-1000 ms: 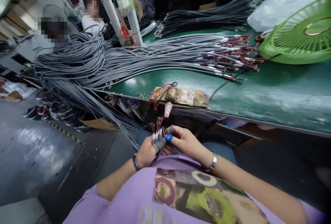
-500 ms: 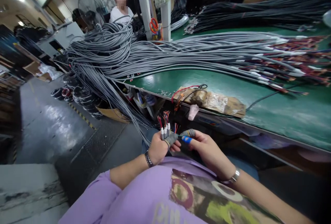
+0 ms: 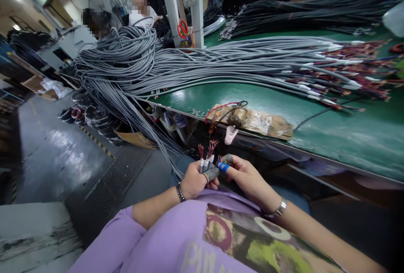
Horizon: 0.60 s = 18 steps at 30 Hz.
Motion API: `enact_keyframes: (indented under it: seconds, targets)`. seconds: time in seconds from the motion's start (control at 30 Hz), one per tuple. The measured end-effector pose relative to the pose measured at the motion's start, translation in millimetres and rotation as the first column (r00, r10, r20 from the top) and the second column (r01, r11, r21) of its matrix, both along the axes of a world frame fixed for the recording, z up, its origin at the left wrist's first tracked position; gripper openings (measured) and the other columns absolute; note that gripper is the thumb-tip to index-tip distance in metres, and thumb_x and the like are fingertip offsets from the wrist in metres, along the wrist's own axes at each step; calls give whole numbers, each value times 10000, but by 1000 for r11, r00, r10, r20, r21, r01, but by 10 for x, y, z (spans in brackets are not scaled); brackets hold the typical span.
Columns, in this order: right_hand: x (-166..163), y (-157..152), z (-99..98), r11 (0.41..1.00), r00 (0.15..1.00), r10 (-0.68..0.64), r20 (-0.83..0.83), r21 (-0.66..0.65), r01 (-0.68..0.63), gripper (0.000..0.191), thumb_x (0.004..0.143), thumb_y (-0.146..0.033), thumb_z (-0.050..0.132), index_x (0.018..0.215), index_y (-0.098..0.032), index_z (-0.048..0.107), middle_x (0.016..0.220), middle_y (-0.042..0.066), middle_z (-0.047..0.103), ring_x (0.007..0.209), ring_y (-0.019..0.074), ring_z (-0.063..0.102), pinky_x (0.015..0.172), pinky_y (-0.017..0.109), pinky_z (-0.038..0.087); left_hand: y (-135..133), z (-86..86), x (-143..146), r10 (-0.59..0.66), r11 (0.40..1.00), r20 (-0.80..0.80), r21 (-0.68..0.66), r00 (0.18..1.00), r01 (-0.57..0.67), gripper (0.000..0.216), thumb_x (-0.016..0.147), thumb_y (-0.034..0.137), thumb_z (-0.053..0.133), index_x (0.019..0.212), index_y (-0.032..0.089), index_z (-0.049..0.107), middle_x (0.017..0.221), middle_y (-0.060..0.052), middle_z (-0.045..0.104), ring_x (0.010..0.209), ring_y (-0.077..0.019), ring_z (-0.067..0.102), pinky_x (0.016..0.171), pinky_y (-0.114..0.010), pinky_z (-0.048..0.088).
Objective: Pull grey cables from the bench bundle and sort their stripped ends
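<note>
Several grey cables (image 3: 205, 167) with white-wrapped ends stand upright in my left hand (image 3: 196, 179), which is closed around them. Fine red, blue and orange wires (image 3: 212, 146) fan out from their tops. My right hand (image 3: 248, 176) pinches coloured wires at the end of another cable, thumb against forefinger, just right of the left hand. Grey tape wraps the left thumb and the right forefinger; blue tape covers the right thumb. The lower lengths of the held cables are mostly hidden by my left hand.
A large bundle of grey cables (image 3: 189, 64) lies across the green table (image 3: 315, 125) and hangs over its left edge. Taped cardboard (image 3: 263, 123) with red and black leads sits at the front edge. Across the table sits a person (image 3: 142, 12). Black coils (image 3: 97, 117) lie on the floor.
My right hand has moved in closer to the left hand, its fingertips now on the coloured wires. The view has shifted slightly, and a second head shows at the back left.
</note>
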State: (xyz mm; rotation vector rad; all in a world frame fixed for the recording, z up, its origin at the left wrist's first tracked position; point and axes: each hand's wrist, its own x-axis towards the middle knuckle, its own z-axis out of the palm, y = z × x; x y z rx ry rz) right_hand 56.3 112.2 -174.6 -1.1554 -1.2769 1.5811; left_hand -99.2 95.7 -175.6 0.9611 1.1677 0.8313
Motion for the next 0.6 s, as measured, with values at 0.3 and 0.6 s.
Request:
enact_keyframes:
  seconds: [0.3, 0.6]
  targets:
    - [13, -37, 19, 997, 1000, -5, 22, 73, 4, 276, 733, -450, 654, 684, -186, 591, 617, -5, 566, 566, 124, 474, 564, 264, 425, -5, 40, 13, -53, 999, 1, -6, 999, 53, 427, 653, 524, 745, 651, 126, 588, 540, -35, 620, 482, -123, 595, 439, -193, 382]
    - [-5, -12, -12, 999, 1000, -26, 8, 28, 25, 322, 725, -494, 685, 787, -186, 610, 669, -6, 572, 580, 120, 464, 537, 254, 403, -14, 32, 4, 138, 990, 58, 15, 989, -139, 418, 672, 499, 730, 586, 125, 565, 492, -14, 577, 400, -87, 524, 419, -196, 365]
